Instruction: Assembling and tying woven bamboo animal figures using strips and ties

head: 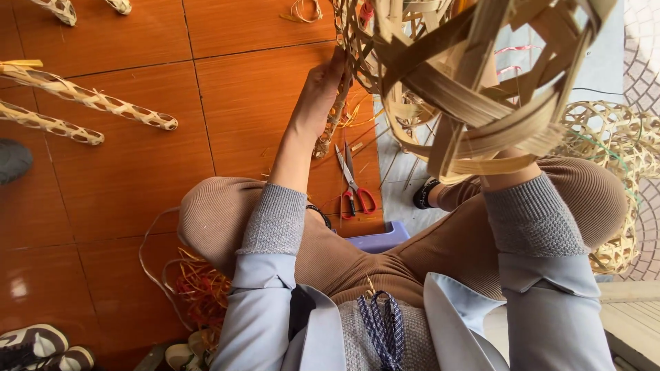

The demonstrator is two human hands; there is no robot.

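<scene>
The person sat low over the orange tiled floor, knees apart, with a large open-weave bamboo basket raised in front of the chest, close under the camera. The left hand was closed around a narrow woven bamboo tube at the basket's left edge, fingers wrapped over the top of it. The right hand was hidden behind the basket's strips; only the forearm and grey cuff showed, so I could not tell how it gripped.

It looked to me like a weaving or fastening step, the tube being held against the basket frame. Any further move would seem to need the left hand keeping the tube steady while a strip is threaded.

Counted: one pair of red-handled scissors lay on the floor between the knees, near the tube's lower end. Two long woven tubes lay at the left, well apart from the hands. One finished basket sat at the right. A bundle of loose red and tan strips lay by the left thigh.
</scene>
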